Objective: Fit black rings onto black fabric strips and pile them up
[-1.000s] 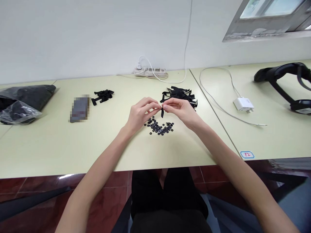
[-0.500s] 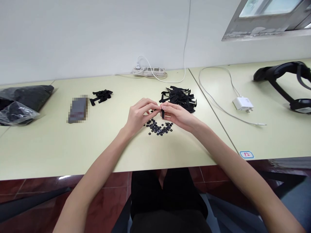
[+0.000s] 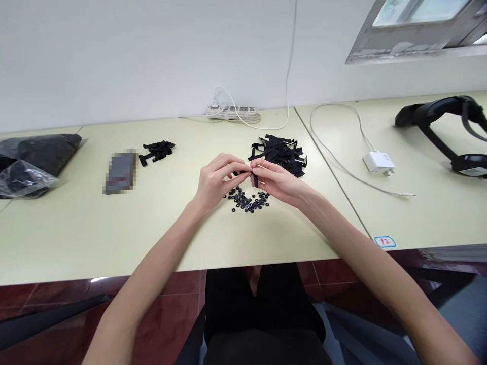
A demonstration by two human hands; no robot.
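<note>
A short black strap piece (image 3: 254,178) sat pinched between the fingertips of both hands, held just above the table (image 3: 95,228) and directly over a small heap of black rings (image 3: 248,198). The left hand (image 3: 217,178) had its thumb and fingers closed on the strap's left end, and the right hand (image 3: 278,181) was closed on it from the other side, so the two sets of fingertips nearly met. Only a small dark bit of the strap showed between them, hanging slightly downward; whether a ring was already on it could not be told.

The rings lay loose and scattered in a flat cluster, just below and in front of the hands. Behind the right hand, near it, lay a larger pile of black straps (image 3: 279,150), tangled and overlapping. A smaller pile of black pieces (image 3: 157,150) lay well to the left, beside a blurred grey object (image 3: 119,172). A black plastic bag (image 3: 34,159) rested at the table's far left edge. A white power strip (image 3: 232,110) sat against the wall, a white charger (image 3: 378,162) with its cable lay on the neighbouring table, and a black headset (image 3: 449,126) lay further right.
</note>
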